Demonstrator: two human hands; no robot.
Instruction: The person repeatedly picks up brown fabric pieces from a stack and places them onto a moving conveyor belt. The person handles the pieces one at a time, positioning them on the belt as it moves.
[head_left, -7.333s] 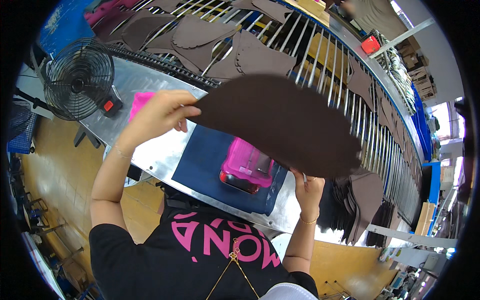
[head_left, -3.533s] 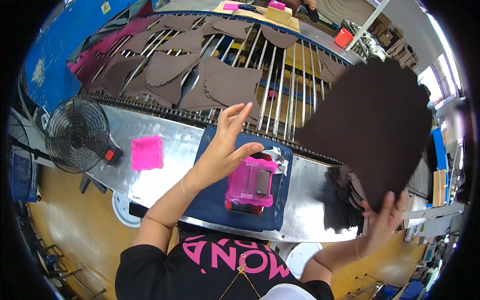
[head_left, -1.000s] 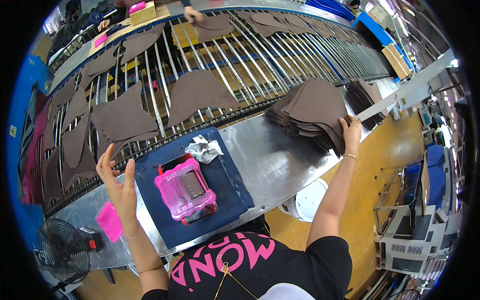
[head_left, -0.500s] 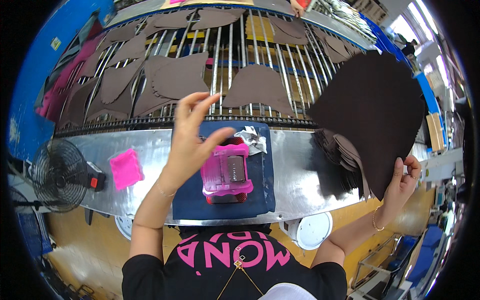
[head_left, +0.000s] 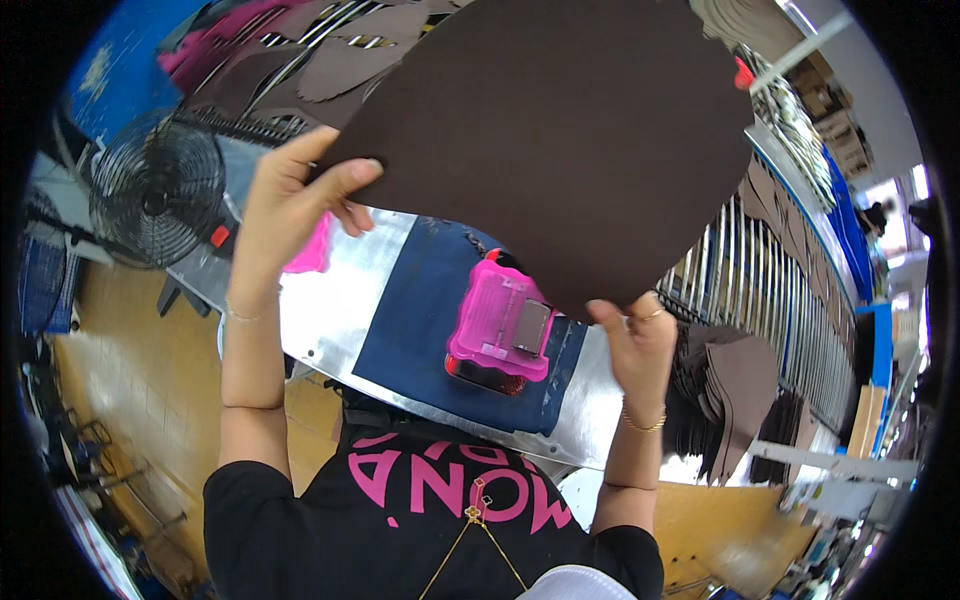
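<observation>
A large dark brown sheet piece [head_left: 560,140] with curved edges is stretched between my hands, above the work table. My left hand [head_left: 300,195] pinches its left corner between thumb and fingers. The lower corner is gripped by my right hand [head_left: 640,345]. Beneath the sheet, a pink scalloped tray [head_left: 485,312] with a small grey-brown block [head_left: 531,327] sits on a red and black base, partly covered by the sheet. Under that lies a dark blue mat [head_left: 400,345]. To the right of my right hand is a stack of brown pieces [head_left: 735,385].
A black fan [head_left: 155,200] stands at the left, next to a pink piece [head_left: 312,250] partly behind my left hand. Beyond the metal table [head_left: 315,310] runs a rack of metal rods [head_left: 745,265] bearing more brown pieces [head_left: 360,60].
The brown sheet has come from the right stack to the middle, carried by my right hand. My left hand, empty before, now holds its left corner. The view has turned.
</observation>
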